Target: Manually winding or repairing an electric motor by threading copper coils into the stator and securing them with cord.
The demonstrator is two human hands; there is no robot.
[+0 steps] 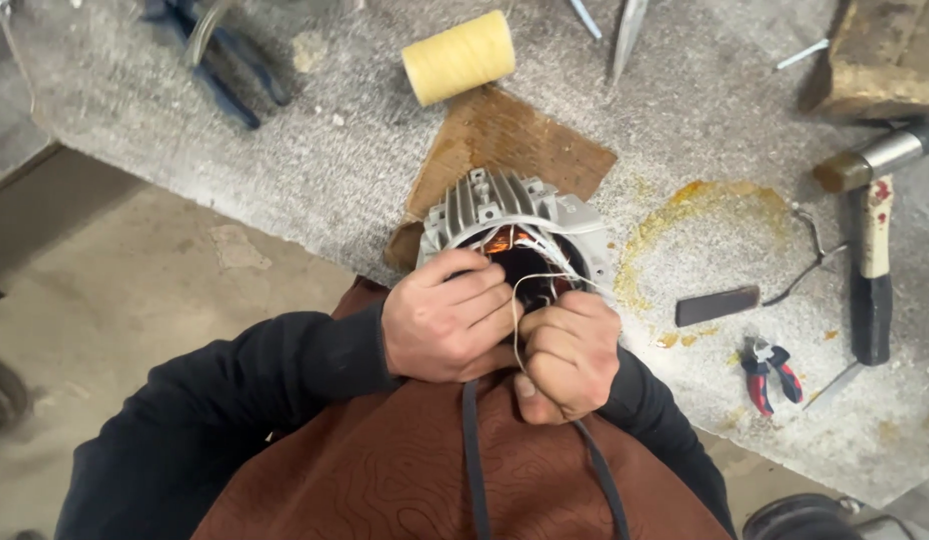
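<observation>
— So where's the ribbed grey metal motor housing (510,215)?
— At the near edge of the grey bench (315,150), on a brown sheet (525,140), copper windings showing inside.
— And the hands?
— Left hand (447,318) curls closed at its opening; right hand (570,355) is fisted, pinching a thin pale cord (517,300).
— Nearby?
— A cream thread spool (459,57) behind, red-handled pliers (770,370) and a hammer (873,230) to the right.

Soft, even daylight, no hard shadows. Slight glare on the hammer (873,160) head. Sharp at centre, mildly stretched and blurred toward the corners.
</observation>
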